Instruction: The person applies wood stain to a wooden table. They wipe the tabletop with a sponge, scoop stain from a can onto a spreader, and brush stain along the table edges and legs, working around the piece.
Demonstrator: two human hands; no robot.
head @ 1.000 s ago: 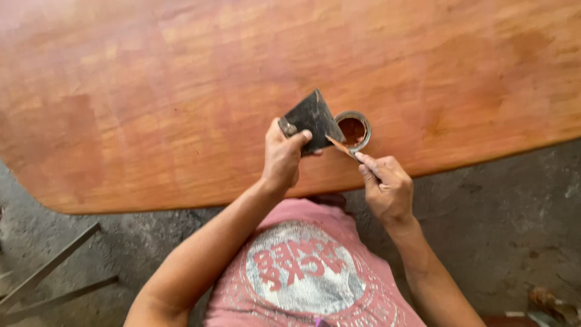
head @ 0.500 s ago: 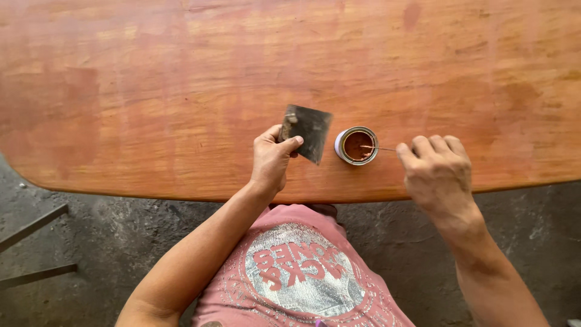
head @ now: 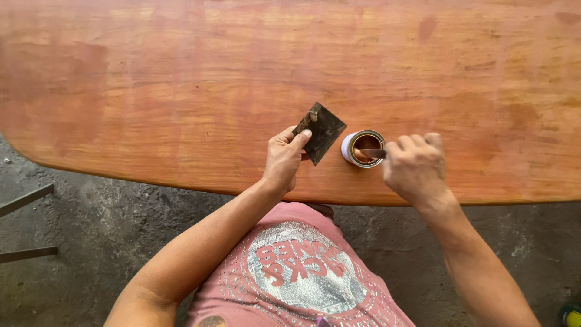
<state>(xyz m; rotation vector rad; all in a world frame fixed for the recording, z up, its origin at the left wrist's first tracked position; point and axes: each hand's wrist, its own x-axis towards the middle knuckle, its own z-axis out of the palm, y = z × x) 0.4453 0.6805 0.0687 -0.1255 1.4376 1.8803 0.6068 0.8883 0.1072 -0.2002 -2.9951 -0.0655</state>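
Slab: a broad reddish wooden slab (head: 181,79) fills the view, floor below its near edge.
Left hand: the left hand (head: 283,162) pinches a dark square scraper (head: 321,132), tilted, just left of the tin.
Right hand: the right hand (head: 416,166) is curled around a thin blade (head: 372,153) dipping into the tin.
Tin: a small open tin (head: 363,148) of brown paste stands near the slab's near edge.
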